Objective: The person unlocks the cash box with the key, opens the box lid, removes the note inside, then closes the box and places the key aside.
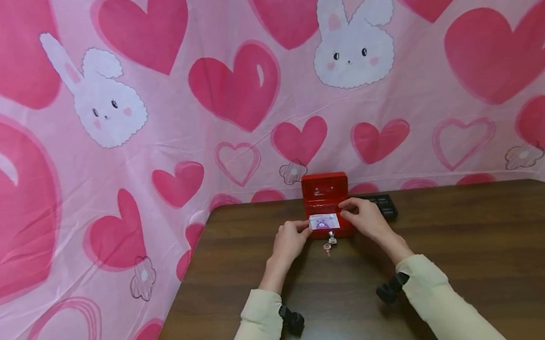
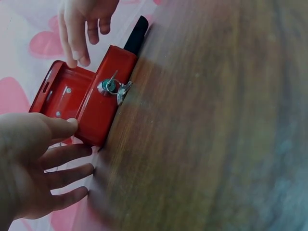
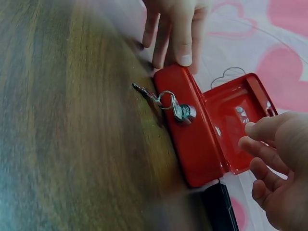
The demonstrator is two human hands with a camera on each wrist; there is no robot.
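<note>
- Box (image 1: 323,204) stands open on the table (image 1: 485,253), card (image 1: 324,221) at its mouth.
- Left hand (image 1: 287,241), fingers extended, touches its end, seemingly steadying it.
- Right hand (image 1: 366,218), loosely bent, appears empty beside it.

Left forearm (image 1: 255,329) and right forearm (image 1: 446,304) reach forward, angled inward. Left hand (image 1: 287,241): visible fingers spread, nearly straight, thumb apart. Right hand (image 1: 368,219), to the left one's right: fingers loosely bent, thumb close beside forefinger.
</note>
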